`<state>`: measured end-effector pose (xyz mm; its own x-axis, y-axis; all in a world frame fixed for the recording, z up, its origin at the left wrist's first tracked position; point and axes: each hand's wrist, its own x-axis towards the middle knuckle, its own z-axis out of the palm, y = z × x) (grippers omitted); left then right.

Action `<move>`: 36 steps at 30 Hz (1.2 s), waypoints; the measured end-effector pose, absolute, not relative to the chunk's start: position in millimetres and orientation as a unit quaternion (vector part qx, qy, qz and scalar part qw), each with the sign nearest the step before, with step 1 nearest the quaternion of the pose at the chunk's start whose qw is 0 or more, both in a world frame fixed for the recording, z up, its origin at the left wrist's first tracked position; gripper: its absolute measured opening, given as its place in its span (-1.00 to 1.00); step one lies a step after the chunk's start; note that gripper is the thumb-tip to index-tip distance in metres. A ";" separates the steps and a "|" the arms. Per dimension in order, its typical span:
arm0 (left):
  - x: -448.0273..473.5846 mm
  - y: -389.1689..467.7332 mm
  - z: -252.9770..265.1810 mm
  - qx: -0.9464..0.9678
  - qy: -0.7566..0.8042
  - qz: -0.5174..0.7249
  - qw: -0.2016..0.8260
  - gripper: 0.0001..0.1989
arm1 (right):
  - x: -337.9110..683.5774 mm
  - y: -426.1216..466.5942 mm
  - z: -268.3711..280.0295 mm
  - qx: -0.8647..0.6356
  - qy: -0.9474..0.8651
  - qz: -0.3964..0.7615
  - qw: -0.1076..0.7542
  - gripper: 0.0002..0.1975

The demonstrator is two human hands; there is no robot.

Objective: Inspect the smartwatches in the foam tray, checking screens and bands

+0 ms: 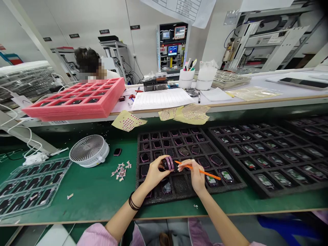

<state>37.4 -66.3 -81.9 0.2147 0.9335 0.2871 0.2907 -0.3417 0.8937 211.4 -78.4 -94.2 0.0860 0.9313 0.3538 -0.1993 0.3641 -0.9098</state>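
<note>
My left hand (155,173) grips a small purple-framed watch case (168,163), tilted up on its edge above the black foam tray (182,186). Between the fingers of my right hand (196,176) is a slim orange stick (211,175), held like a pen. Its tip reaches to the right side of the watch case; whether it touches cannot be made out. Below both hands, the tray's compartments hold several similar watch cases, some with dark faces and some showing green and white parts. One compartment near the front is bare.
A white fan (89,150), loose small white tabs (121,171) and a clear tray (32,188) of dark parts lie left. Another foam tray (269,153) stands right. The shelf bears a pink foam tray (102,109), papers (161,99) and a pen cup (186,78). A person (88,63) sits beyond.
</note>
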 end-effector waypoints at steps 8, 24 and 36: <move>38.7 -68.2 -81.6 0.701 0.446 0.431 0.353 -0.53 | 210.3 -78.3 -92.3 -0.382 -0.544 0.419 0.619 -0.51; 38.3 -68.5 -82.4 0.722 0.461 0.425 0.294 -0.54 | 206.7 -77.5 -92.7 -0.382 -0.568 0.393 0.614 -0.51; 41.3 -69.6 -79.8 0.728 0.454 0.416 0.300 -0.54 | 207.7 -79.2 -95.5 -0.379 -0.577 0.406 0.599 -0.50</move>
